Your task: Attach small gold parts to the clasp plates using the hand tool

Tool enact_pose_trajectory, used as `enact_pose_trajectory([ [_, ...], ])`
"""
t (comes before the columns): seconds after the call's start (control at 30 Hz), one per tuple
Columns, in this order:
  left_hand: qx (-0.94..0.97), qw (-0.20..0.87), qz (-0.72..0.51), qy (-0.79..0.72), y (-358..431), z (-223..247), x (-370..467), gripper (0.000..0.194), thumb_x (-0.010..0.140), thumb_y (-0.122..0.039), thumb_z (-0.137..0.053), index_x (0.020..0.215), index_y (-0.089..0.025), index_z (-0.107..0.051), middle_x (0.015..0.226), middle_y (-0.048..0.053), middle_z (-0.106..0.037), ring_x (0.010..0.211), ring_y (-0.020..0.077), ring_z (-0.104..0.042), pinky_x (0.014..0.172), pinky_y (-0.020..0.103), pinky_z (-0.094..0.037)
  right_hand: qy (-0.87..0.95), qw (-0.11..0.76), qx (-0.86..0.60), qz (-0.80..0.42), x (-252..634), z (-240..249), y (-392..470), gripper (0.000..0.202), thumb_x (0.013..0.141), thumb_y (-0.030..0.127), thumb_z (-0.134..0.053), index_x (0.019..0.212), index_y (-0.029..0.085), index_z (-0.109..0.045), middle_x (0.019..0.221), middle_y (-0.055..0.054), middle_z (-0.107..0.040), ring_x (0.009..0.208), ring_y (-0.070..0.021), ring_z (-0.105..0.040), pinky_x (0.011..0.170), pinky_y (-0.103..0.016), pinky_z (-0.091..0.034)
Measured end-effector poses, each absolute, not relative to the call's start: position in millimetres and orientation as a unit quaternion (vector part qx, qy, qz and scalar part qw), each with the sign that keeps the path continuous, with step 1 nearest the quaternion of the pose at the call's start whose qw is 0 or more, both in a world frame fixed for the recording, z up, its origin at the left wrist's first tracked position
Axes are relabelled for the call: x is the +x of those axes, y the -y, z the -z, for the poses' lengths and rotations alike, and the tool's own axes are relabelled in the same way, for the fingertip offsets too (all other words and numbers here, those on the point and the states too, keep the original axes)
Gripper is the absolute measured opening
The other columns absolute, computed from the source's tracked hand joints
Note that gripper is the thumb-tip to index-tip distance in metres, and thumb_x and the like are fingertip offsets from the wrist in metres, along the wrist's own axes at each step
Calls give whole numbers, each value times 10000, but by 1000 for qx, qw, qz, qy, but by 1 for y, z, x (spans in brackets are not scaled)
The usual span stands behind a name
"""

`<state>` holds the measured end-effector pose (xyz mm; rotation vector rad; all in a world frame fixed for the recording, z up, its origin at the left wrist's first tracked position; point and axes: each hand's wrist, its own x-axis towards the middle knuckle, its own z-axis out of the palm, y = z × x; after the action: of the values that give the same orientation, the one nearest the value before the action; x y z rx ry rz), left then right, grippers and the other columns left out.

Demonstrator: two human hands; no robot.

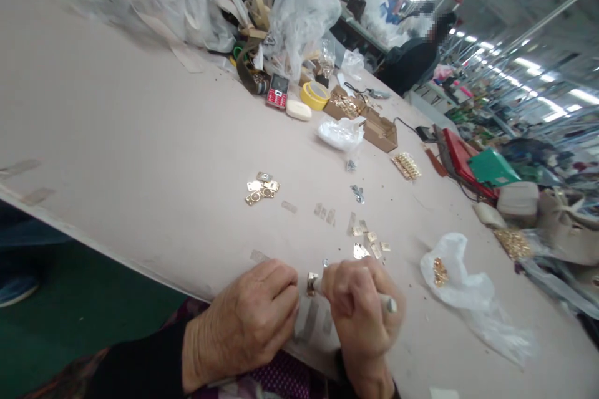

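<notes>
My right hand [362, 308] is wrapped round a pale rod-like tool [388, 304], whose rear end sticks out past the fist. The tool's front end meets a small gold metal fitting [312, 283] near the table edge. My left hand [255, 312] is closed just left of that fitting, its fingertips curled out of sight; whatever they hold is hidden. Beyond my right hand lie several small gold plates [372, 237] and a few silver pieces [358, 193]. Farther left is a small heap of gold lock plates [262, 190].
On the right, a plastic bag [468, 287] holds small gold parts. Toward the back are open cardboard boxes [381, 131], yellow tape [315, 95], a red phone [277, 92] and plastic bags [299, 19]. Handbags [566, 218] stand far right. A person [409, 65] is in the background.
</notes>
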<state>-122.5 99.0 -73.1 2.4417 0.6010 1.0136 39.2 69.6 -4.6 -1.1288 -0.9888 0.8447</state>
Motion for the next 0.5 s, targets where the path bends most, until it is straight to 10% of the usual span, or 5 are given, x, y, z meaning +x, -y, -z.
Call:
enact_pose_trajectory([
  [0.27,883,235,-330,-239,-99,73,-122,137,938,-101,-453,824,-154,-509,867,56,-531,823,196,-487,730,338,-451,457,710,-415,-339,27,1,-72,421,961,302,-549,582,205,-391,473,80,-293,406,-74,-285,409,-222,-293],
  [0.5,906,231,-222,-277,-103,67,-104,115,882,-115,-566,981,-170,-544,991,58,-592,970,235,-523,879,399,-504,527,593,-555,-251,45,18,-53,380,946,337,-574,600,191,-514,523,33,-442,460,-95,-404,455,-241,-327],
])
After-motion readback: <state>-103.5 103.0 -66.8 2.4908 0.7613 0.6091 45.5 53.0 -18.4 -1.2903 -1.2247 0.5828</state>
